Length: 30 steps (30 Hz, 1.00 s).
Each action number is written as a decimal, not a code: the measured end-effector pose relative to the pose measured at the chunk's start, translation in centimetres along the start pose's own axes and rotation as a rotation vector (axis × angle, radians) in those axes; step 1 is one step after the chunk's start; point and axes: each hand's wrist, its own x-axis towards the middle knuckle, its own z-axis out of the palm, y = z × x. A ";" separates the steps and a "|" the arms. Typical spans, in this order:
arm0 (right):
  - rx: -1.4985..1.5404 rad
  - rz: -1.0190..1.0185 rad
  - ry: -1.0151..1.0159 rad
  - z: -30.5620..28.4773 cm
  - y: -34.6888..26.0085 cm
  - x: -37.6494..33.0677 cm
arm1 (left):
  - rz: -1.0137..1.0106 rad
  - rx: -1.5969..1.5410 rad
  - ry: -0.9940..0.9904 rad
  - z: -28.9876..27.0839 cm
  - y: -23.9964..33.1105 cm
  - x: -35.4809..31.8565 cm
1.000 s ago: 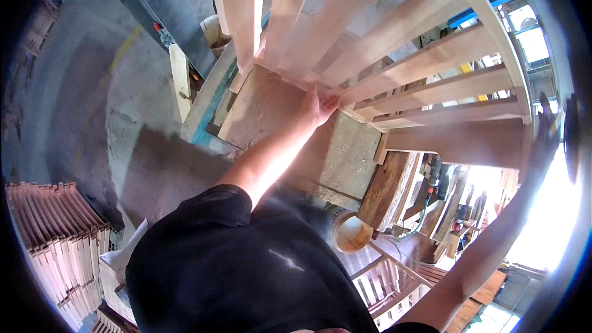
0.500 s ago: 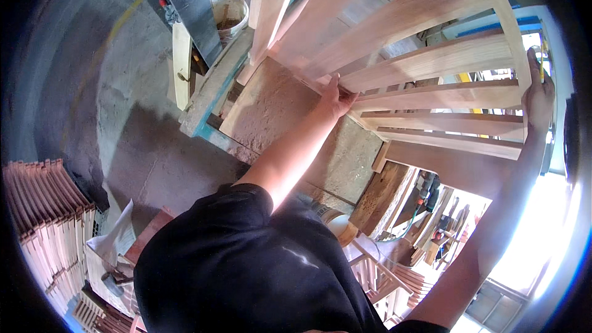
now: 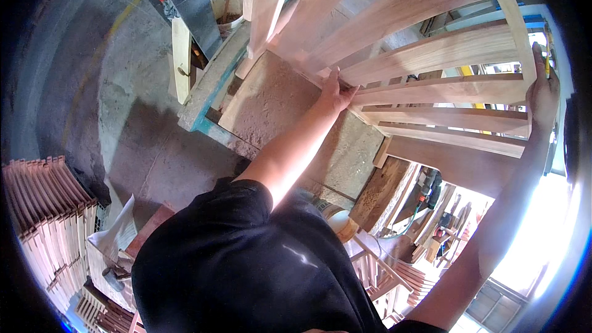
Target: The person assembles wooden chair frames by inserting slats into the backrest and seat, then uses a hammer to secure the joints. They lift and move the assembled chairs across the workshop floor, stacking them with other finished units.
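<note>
A large pale panel of wooden slats (image 3: 441, 58) stands on edge on the workbench, its slats running between a lower rail and a curved top rail (image 3: 515, 28). My left hand (image 3: 338, 94) is closed at the lower rail, with its thumb up against the base of a slat. Out at the far right, my right hand (image 3: 544, 102) wraps round the end of the top rail, and its fingers are partly hidden behind the wood. Under the panel lies a dusty board top (image 3: 271, 102) of the workbench.
A grey metal post (image 3: 191, 9) and a white bucket (image 3: 228, 6) stand beyond the bench at left. Stacked wooden parts (image 3: 46, 200) fill the lower left. A power drill (image 3: 428, 186) hangs beside the bench at right, near a wooden block (image 3: 382, 194).
The panel's top end and my right hand have shifted slightly to the right in view. My left hand keeps its hold on the lower rail, with little change.
</note>
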 end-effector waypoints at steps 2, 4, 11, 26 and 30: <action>-0.038 0.004 0.006 -0.1 -0.3 -0.1 | -0.007 -0.017 -0.007 0.3 0.0 -0.2; -0.147 -0.032 -0.027 -0.7 -0.5 0.0 | -0.006 -0.028 -0.059 -0.1 0.0 -0.2; -0.272 0.206 -0.020 -0.9 -0.6 0.3 | -0.016 -0.060 -0.034 0.4 0.2 -0.2; -0.454 -0.120 -0.098 1.6 -7.8 -2.3 | 0.024 0.023 0.020 -0.1 0.8 0.4; -0.506 -0.102 -0.255 1.9 -12.7 -3.1 | -0.007 -0.024 0.009 1.3 -1.6 -0.7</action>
